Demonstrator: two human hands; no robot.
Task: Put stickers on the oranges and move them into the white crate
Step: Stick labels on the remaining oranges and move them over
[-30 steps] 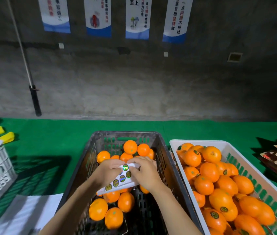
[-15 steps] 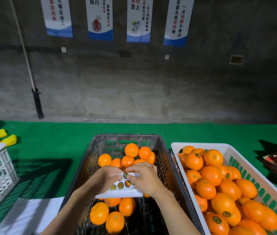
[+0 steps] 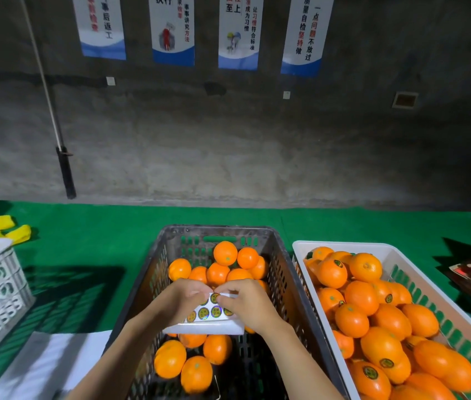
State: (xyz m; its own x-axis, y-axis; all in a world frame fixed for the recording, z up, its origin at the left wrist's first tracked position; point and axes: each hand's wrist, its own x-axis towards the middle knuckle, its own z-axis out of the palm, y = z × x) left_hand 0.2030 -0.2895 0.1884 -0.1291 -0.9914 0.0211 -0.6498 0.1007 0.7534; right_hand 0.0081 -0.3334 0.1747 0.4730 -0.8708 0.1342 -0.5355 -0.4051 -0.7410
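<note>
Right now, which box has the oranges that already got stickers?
The white crate on the right: its oranges show round dark stickers. Those in the dark crate, under both hands, show none.

Both bare forearms rise from the bottom edge of the frame and converge just below centre. The left hand (image 3: 181, 298) comes in from the lower left, knuckles up, fingers curled, pinching the sticker sheet (image 3: 208, 316) at its left end. The right hand (image 3: 247, 303) comes in from the lower right, fingers bent, fingertips (image 3: 224, 295) pinched at the sheet's upper edge. The hands nearly touch.
</note>
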